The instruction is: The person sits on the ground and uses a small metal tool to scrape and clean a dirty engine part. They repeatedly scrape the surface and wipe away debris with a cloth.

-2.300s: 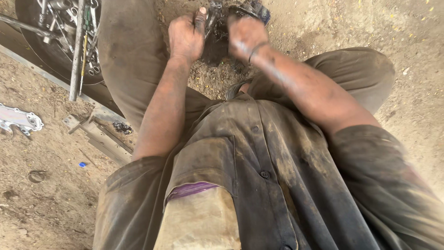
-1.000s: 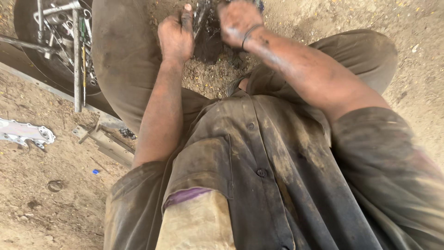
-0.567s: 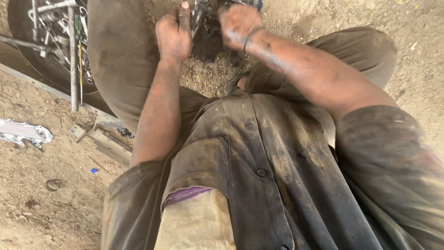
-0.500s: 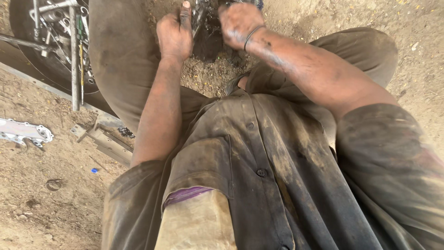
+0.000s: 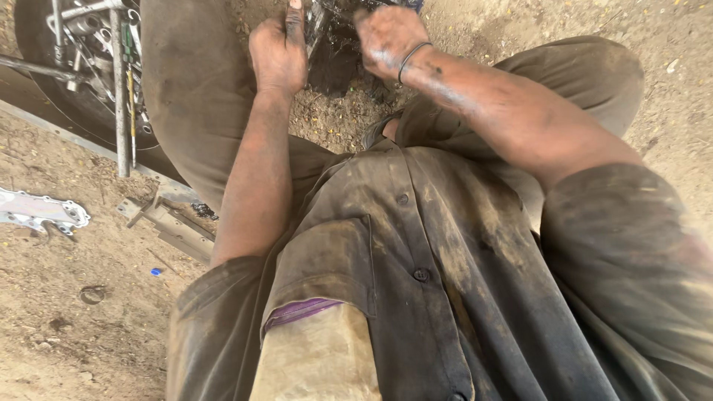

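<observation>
I see the part (image 5: 334, 56) on the ground between my hands; tray (image 5: 82, 82) of tools far left, bracket (image 5: 41, 212) and bars (image 5: 174, 226) nearer me.

tyre holding tools (image 5: 89, 82), silver bracket (image 5: 41, 212), metal angle bars (image 5: 171, 223), dirt ground (image 5: 89, 334)

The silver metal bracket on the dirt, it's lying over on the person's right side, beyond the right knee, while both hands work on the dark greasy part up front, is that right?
Not quite. The silver metal bracket lies on the person's left side, on the dirt past the left knee, as the head view shows. The rest holds: the left hand and right hand are both on the dark greasy part up front.
</observation>
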